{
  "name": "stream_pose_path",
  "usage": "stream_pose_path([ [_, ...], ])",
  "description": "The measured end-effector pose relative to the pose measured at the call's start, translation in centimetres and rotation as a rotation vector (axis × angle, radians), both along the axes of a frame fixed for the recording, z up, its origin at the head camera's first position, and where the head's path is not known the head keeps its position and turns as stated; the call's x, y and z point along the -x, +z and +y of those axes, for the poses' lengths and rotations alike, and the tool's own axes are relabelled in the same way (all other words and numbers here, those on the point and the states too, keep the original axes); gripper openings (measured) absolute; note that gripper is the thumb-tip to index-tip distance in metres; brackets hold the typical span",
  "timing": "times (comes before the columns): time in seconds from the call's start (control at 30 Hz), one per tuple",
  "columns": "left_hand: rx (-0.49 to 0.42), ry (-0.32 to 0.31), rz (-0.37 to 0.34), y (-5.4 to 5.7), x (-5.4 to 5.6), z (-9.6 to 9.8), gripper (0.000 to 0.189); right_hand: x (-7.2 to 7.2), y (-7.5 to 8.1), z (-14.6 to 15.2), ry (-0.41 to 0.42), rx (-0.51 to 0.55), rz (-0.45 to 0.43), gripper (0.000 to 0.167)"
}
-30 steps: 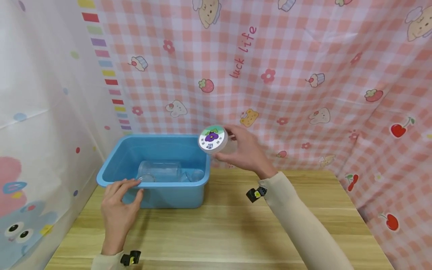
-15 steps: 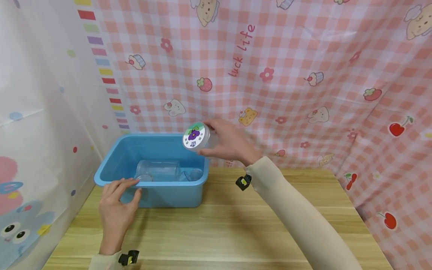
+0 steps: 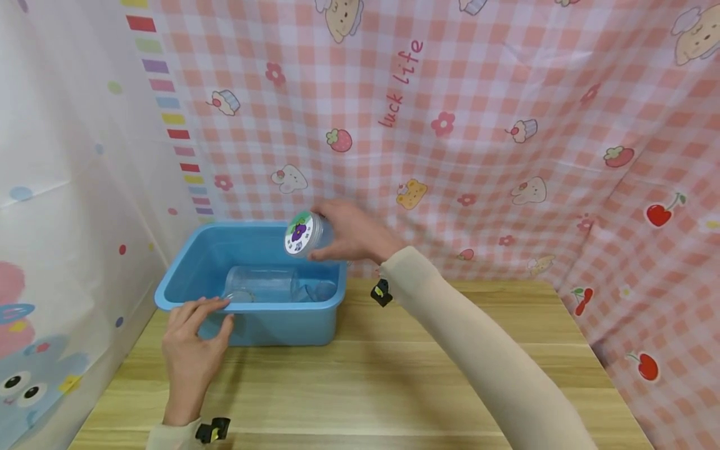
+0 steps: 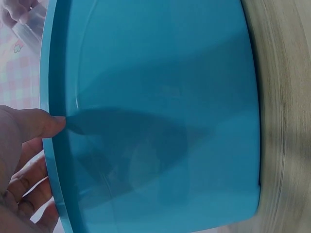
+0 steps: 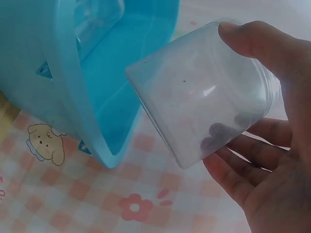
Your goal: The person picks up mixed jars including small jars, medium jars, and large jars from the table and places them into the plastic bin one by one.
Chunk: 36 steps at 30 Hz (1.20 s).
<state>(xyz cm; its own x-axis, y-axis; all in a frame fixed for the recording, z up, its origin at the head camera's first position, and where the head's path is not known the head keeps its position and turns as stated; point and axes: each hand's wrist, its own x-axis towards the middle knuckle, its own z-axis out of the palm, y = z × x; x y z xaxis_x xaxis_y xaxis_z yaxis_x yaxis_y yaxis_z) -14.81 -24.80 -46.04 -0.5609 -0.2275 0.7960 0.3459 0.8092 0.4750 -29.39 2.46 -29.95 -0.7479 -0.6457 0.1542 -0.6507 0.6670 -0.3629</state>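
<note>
My right hand holds a clear plastic jar tilted on its side over the right end of a blue plastic tub. The jar's round lid faces left and bears a purple flower on a white and green label. A few small dark purple pieces lie inside the jar, low on the hand's side. At the tub's front rim, my left hand grips the edge. In the left wrist view its thumb presses the tub's outer face just below the lip, fingers on the other side.
Inside the tub lie a clear cylindrical jar on its side and smaller clear pieces. The tub stands on a wooden table. A pink checked cloth hangs behind it, and a white printed cloth hangs at left.
My right hand has carried the jar leftward, from beside the tub's right rim to over the tub, and its lid has turned further left. The left hand has stayed on the rim.
</note>
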Motion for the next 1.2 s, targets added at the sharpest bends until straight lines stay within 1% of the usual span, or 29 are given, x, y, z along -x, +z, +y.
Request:
stream_pose_path([
  [0.1, -0.002, 0.001, -0.009, -0.1, 0.0, -0.1, 0.031, 0.2, -0.5, -0.5, -0.01, -0.019, -0.033, 0.08],
  [0.23, -0.006, -0.001, -0.011, -0.1, 0.0, -0.1, 0.031, 0.5, -1.0, -0.6, 0.001, -0.046, -0.038, 0.085],
  [0.33, -0.005, -0.003, -0.008, -0.2, 0.1, 0.0, 0.031, 0.5, -1.3, -0.3, 0.01, -0.057, -0.04, 0.084],
  [0.5, -0.004, -0.01, -0.005, -0.2, 0.1, -0.1, 0.031, 0.3, -1.3, 0.6, -0.002, -0.027, -0.035, 0.082],
  [0.63, -0.004, -0.008, 0.0, -0.2, 0.1, -0.1, 0.031, 0.0, -1.4, 1.4, -0.021, 0.002, -0.027, 0.085],
  [0.83, 0.001, -0.011, 0.015, -0.2, 0.2, -0.2, 0.031, -0.6, -1.9, 2.5, -0.027, 0.018, 0.042, 0.088],
  [1.03, 0.0, -0.013, 0.018, -0.1, 0.1, -0.1, 0.031, -1.3, -2.7, 3.9, -0.014, 0.095, 0.078, 0.09],
  [1.2, -0.006, -0.016, 0.014, -0.1, 0.0, 0.0, 0.031, -2.0, -3.3, 5.1, -0.019, 0.13, 0.145, 0.088],
])
